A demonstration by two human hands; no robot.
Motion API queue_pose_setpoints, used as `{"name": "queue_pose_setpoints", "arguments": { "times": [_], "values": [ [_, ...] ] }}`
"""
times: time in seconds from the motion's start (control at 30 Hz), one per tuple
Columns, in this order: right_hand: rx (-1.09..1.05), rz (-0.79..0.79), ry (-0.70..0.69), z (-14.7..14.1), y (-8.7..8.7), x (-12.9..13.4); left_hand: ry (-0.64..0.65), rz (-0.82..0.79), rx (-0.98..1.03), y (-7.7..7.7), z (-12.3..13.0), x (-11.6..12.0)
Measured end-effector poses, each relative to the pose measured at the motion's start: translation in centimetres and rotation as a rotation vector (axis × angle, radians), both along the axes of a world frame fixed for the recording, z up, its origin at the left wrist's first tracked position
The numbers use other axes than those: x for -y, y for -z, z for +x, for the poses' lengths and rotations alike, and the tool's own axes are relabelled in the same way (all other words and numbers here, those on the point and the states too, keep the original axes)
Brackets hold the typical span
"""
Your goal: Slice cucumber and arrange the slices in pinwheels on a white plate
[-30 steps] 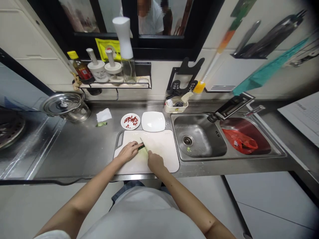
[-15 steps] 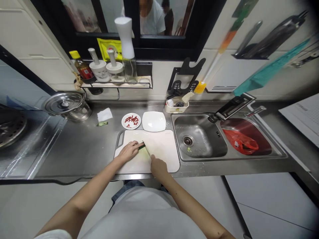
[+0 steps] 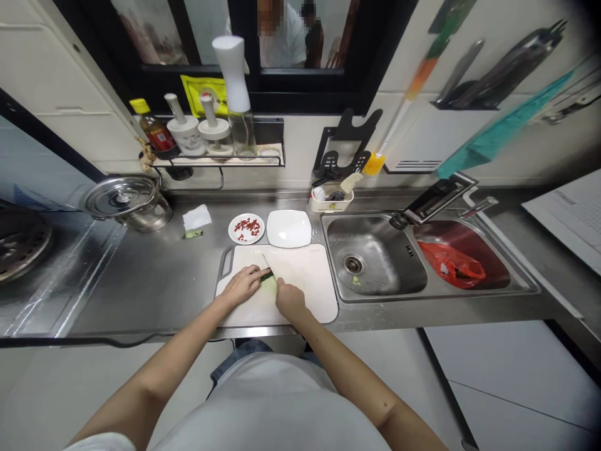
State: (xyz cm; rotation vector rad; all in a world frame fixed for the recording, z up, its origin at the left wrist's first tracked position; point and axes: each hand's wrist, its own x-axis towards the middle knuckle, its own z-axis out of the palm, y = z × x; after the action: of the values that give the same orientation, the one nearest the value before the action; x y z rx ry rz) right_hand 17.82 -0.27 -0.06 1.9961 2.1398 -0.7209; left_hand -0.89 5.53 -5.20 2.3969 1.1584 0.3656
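Note:
A white cutting board [image 3: 310,285] lies on the steel counter. On it my left hand [image 3: 243,285] presses its fingers on a small dark green vegetable piece [image 3: 266,275]. My right hand [image 3: 290,299] is closed round the handle of a knife [image 3: 269,265], whose thin blade points up and left, right beside the green piece. Pale green wetness shows on the board under the blade. Behind the board stand a small white plate [image 3: 246,229] with red chopped pieces and a bare white square plate [image 3: 288,228].
To the right is a double sink [image 3: 375,257] with a red bag [image 3: 453,266] and a faucet [image 3: 434,200]. A steel pot [image 3: 126,200] stands at the back left, near a white paper [image 3: 197,217]. Seasoning bottles fill a wall rack [image 3: 225,161]. A person [image 3: 284,37] shows behind the window.
My right hand has moved forward and slightly left with the knife, so the blade tip reaches farther up the board. My left hand has stayed nearly in place.

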Motion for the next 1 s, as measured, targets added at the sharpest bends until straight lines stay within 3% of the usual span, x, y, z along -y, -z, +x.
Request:
{"name": "queue_pose_setpoints", "arguments": {
  "times": [0.6,1.0],
  "values": [
    [0.067,-0.080,0.002,1.5,-0.8,3.4,-0.014,0.013,-0.010,-0.4,0.1,0.2],
    [-0.007,-0.054,0.027,-0.3,-0.7,-0.7,-0.013,0.033,-0.015,-0.4,0.1,0.2]
  ]
}}
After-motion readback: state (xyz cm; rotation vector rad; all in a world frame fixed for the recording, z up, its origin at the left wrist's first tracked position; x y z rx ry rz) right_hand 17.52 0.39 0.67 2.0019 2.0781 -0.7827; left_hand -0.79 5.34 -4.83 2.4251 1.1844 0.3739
